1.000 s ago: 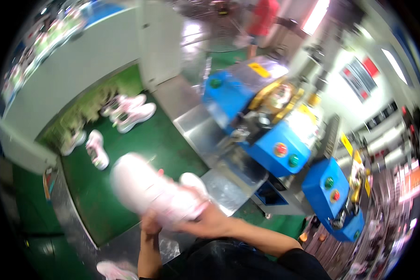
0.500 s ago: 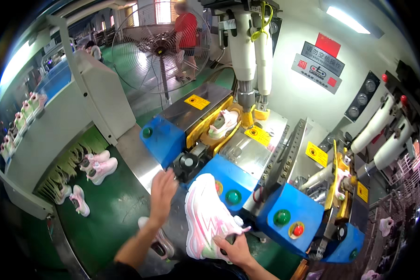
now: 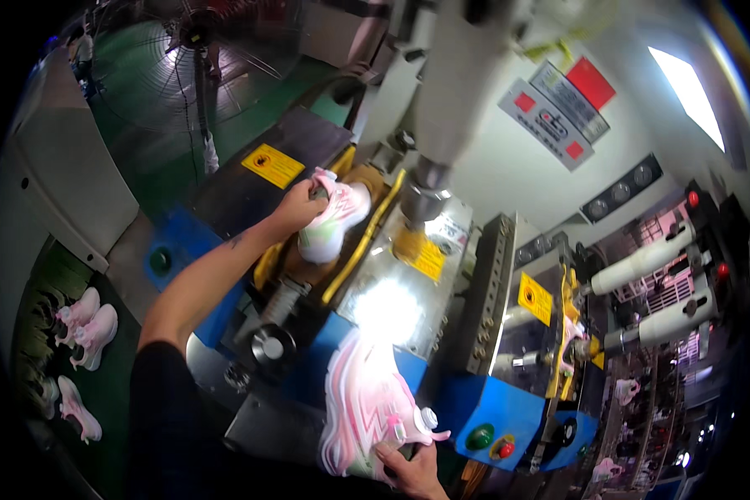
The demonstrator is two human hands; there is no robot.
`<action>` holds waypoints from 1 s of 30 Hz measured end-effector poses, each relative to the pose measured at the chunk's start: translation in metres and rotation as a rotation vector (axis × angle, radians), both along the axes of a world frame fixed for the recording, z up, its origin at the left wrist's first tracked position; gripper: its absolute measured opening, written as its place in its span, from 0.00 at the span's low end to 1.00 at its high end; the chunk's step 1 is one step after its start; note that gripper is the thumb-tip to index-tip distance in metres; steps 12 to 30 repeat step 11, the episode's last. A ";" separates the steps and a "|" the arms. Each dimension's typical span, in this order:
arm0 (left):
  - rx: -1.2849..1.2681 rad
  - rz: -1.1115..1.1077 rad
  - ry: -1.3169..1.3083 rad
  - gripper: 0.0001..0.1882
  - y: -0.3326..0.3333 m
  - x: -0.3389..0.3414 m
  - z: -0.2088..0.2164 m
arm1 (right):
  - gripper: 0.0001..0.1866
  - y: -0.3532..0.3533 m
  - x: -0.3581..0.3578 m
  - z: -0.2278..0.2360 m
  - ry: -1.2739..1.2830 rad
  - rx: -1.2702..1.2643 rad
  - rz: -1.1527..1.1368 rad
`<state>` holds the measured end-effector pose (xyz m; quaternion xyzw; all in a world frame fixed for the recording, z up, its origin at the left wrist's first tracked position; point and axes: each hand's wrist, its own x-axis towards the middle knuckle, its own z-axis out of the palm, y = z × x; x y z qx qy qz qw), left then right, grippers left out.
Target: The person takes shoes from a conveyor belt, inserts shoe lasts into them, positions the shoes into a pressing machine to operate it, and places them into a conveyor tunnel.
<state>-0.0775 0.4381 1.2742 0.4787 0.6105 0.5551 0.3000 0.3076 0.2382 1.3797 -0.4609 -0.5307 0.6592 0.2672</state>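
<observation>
In the left pressing station sits a pink, white and pale green sneaker (image 3: 340,215). My left hand (image 3: 297,208) is closed on its heel opening, arm stretched over the machine's front. Close to me, low in the middle, my right hand (image 3: 412,472) grips another pink-and-white sneaker (image 3: 367,408) by its collar, thumb on the near side. That shoe stands tilted, its toe pointing up and washed out by glare. The shoe in the station lies between yellow side pads (image 3: 367,242), which stand apart from it.
A metal press ram (image 3: 425,196) hangs right of the left station. The right station (image 3: 571,333) holds another shoe under white cylinders (image 3: 642,267). Blue housings (image 3: 487,408) carry green and red buttons. Several sneakers (image 3: 96,333) lie on the green belt at left. A large fan (image 3: 196,50) stands behind.
The press ram has lifted and the yellow pads have parted. My left hand has reached forward onto the station's shoe. The view has turned; my right hand still holds its sneaker.
</observation>
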 end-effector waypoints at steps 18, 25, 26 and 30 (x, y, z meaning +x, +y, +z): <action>0.196 0.701 -0.225 0.41 -0.426 0.018 -0.115 | 0.32 0.245 -0.207 -0.049 -0.171 -0.127 0.102; 0.196 0.701 -0.225 0.41 -0.426 0.018 -0.115 | 0.32 0.245 -0.207 -0.049 -0.171 -0.127 0.102; 0.196 0.701 -0.225 0.41 -0.426 0.018 -0.115 | 0.32 0.245 -0.207 -0.049 -0.171 -0.127 0.102; 0.196 0.701 -0.225 0.41 -0.426 0.018 -0.115 | 0.32 0.245 -0.207 -0.049 -0.171 -0.127 0.102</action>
